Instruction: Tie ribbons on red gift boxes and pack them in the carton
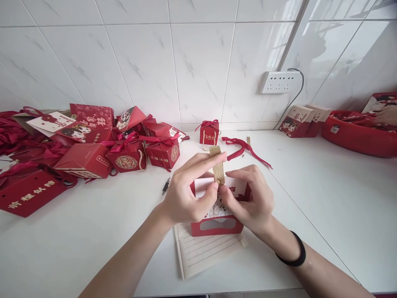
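Note:
A red and white gift box [217, 227] with an oval window sits on a lined notebook [211, 256] in front of me. A strip of gold ribbon [218, 165] rises from the top of the box. My left hand [192, 190] pinches the ribbon, its index finger lying across the upper part and its thumb near the base. On the other side, my right hand [252, 196] has its thumb and fingers closed in at the ribbon's base, against the box top. Both hands hide much of the box's sides.
Several red gift boxes [127, 157] with ribbons crowd the left. A small red box [209, 132] and a loose red ribbon [245, 149] lie behind my hands. A pen [166, 186] lies nearby. At right, another person's hand [386, 116] is over a red basin [356, 136].

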`<state>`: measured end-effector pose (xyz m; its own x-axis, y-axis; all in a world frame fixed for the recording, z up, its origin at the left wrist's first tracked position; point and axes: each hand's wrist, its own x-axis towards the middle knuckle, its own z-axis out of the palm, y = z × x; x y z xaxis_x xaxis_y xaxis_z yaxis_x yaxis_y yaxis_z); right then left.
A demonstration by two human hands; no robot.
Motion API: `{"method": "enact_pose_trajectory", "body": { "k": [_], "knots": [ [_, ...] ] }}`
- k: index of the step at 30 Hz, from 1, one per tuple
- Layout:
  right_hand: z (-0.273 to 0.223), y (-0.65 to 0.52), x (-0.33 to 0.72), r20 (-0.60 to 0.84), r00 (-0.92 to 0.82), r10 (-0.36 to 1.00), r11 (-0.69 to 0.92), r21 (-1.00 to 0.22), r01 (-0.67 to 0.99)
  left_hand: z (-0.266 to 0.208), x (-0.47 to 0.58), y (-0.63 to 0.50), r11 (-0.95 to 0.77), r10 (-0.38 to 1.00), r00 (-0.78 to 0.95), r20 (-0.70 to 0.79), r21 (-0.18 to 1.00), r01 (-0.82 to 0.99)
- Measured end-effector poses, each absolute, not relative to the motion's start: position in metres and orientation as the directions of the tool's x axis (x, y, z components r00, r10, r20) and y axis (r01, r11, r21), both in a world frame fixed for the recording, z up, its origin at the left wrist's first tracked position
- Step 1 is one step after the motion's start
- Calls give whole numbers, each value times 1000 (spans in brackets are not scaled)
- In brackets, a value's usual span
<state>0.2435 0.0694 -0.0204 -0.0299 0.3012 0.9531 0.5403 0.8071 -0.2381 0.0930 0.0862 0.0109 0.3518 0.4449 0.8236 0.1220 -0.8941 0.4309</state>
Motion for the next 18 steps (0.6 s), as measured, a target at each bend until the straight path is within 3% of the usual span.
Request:
{"method": "enact_pose_trajectory", "body": {
  "k": [8, 18],
  "knots": [
    [-20, 73, 245, 966, -29, 257, 773, -188, 606, 9, 94, 90, -929, 371, 355, 858, 344, 140],
    [-18, 77, 251, 983, -142, 114, 700, 22, 714, 9, 95, 90, -934, 354, 358, 864, 305, 188]
  ]
}}
